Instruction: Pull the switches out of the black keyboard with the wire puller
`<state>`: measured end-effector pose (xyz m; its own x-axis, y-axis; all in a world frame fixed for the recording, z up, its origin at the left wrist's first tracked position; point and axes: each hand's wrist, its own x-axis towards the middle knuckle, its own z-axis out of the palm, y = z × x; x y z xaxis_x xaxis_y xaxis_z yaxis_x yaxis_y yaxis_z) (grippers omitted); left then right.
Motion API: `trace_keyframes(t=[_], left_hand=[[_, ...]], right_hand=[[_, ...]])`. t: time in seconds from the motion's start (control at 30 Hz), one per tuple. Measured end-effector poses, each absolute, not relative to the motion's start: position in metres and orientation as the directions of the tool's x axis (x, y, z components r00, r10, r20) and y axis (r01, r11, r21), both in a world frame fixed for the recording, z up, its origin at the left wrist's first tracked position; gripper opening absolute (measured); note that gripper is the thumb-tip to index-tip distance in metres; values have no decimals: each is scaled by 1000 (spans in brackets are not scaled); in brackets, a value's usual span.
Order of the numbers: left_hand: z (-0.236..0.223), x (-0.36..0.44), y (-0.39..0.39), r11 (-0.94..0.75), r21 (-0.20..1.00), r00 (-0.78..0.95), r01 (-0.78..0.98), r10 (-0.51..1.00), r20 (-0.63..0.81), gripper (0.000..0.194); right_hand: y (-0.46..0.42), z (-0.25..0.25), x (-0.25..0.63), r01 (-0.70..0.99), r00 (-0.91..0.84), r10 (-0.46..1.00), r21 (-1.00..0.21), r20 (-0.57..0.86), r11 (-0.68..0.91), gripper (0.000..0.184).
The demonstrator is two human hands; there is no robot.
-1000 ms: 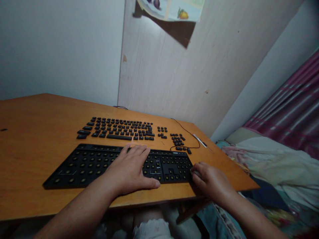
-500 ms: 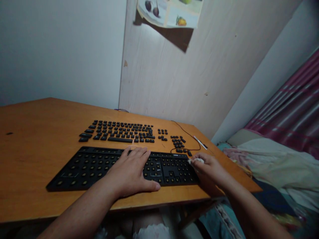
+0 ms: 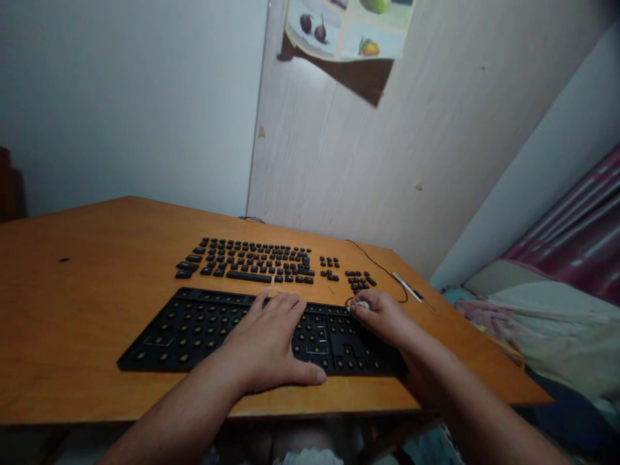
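Observation:
A black keyboard base (image 3: 194,326) with its keycaps off lies along the front of the wooden desk, small switch stems showing in rows. My left hand (image 3: 274,342) rests flat across its middle, fingers spread, thumb near the front edge. Pinched in my right hand (image 3: 387,318) is a crumpled white tissue or cloth, held against the top right part of the base, by the number pad area. That hand hides the top right corner. Behind the base, the removed black keycaps (image 3: 261,261) sit in keyboard order, with the space bar keycap (image 3: 248,276) in the front row.
A thin black cable (image 3: 372,257) curves across the right side of the desk (image 3: 97,258). Near it lies a white pen-like stick (image 3: 407,287). A small dark piece (image 3: 64,259) is at the far left. Bedding (image 3: 547,323) lies beyond the right edge.
My right hand has moved left with the white tissue or cloth, from the base's right end onto its upper right part. My left hand stays put. The view has shifted slightly left.

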<state>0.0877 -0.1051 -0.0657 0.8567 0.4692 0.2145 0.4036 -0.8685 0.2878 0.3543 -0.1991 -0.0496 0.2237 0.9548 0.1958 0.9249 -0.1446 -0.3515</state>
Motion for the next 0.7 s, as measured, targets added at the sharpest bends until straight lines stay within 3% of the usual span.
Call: trace_keyframes(t=[0.2, 0.43, 0.7], left_hand=[[-68, 86, -106, -872, 301, 857, 385, 459, 235, 115], [-67, 86, -106, -868, 313, 854, 385, 464, 236, 116], [-66, 86, -108, -864, 319, 853, 390, 469, 227, 119]], right_hand=[[-186, -44, 338, 968, 96, 981, -247, 168, -52, 14], [-176, -44, 325, 948, -33, 979, -303, 202, 94, 11], [-187, -36, 361, 970, -42, 995, -237, 88, 62, 12]])
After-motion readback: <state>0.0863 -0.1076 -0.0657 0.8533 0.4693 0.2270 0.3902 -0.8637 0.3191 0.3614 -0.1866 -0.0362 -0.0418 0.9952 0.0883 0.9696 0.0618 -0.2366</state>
